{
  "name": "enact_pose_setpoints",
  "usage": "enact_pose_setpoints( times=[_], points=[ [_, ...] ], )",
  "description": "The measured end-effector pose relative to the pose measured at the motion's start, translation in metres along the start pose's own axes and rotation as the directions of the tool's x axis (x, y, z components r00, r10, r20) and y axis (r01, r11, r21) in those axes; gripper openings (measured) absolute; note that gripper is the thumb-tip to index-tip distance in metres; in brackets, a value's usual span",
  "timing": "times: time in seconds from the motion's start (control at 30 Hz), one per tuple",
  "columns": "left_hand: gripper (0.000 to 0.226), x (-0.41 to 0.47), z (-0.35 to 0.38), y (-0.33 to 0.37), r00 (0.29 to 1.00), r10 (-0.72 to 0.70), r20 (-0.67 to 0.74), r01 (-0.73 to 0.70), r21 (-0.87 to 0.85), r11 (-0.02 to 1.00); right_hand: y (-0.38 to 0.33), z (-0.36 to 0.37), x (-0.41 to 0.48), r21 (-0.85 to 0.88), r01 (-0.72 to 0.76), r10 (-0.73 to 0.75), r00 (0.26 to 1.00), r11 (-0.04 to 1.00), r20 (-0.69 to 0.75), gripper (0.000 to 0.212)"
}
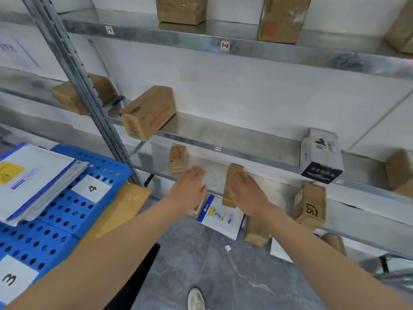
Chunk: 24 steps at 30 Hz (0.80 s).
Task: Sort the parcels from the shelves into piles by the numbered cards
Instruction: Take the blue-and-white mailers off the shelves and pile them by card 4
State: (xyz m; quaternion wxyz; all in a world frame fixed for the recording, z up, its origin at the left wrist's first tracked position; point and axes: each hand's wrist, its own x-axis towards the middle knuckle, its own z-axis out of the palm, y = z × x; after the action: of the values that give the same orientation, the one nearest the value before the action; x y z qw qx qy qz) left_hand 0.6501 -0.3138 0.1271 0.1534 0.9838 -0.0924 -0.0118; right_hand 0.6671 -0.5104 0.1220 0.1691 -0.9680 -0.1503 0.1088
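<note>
Right hand (243,193), centre frame, has its fingers (240,175) wrapped around a small narrow brown cardboard parcel (232,175) standing upright on the lower metal shelf (279,189); left hand (190,189) hovers just left of it, fingers loosely spread, holding nothing. Looks light and rigid with taped, slightly slick faces, so grip across the narrow sides mid-height. Numbered white cards (92,188) sit on the blue perforated table (67,211), lower left.
</note>
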Motion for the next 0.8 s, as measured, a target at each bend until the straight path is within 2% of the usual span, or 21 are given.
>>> enact_pose_setpoints(
  times=[0.23, 0.43, 0.57, 0.67, 0.8],
  points=[
    [0.049, 0.063, 0.060, -0.003, 0.992, -0.024, 0.124, 0.024, 0.000, 1.000, 0.048, 0.013, 0.028, 0.031, -0.083, 0.081, 0.995, 0.996, 0.050, 0.038],
    [0.047, 0.109, 0.141, -0.020, 0.985, 0.068, 0.159, -0.074, 0.032, 0.997, 0.108, 0.059, 0.069, -0.012, -0.139, 0.140, 0.986, 0.990, 0.088, 0.042],
    [0.039, 0.115, 0.202, -0.043, 0.967, -0.045, 0.249, 0.054, -0.029, 0.998, 0.150, 0.107, 0.086, -0.064, -0.139, 0.150, 0.959, 0.988, 0.239, 0.038],
    [0.039, 0.115, 0.250, -0.052, 0.945, -0.108, 0.310, 0.116, -0.008, 0.993, 0.178, 0.147, 0.099, -0.070, -0.105, 0.123, 0.932, 0.992, 0.340, 0.034],
    [0.027, 0.123, 0.312, -0.060, 0.928, -0.175, 0.327, 0.184, 0.004, 0.983, 0.218, 0.210, 0.117, -0.057, -0.046, 0.064, 0.922, 0.997, 0.381, 0.039]
  ],
)
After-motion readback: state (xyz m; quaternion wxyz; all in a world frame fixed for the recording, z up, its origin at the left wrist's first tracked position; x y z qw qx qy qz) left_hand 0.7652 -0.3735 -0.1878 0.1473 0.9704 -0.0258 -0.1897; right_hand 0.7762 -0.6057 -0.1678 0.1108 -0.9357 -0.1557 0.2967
